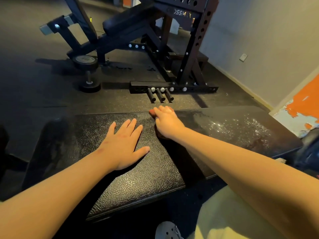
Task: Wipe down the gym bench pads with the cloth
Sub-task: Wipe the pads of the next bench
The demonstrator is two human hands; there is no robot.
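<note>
while the left hand point(122, 144) lies flat on the black pebbled vinyl bench pad point(138, 183), the right hand point(166, 123) curls round a mostly hidden dark cloth point(159, 135) at the pad's far edge, where overreaching could drop it.
</note>
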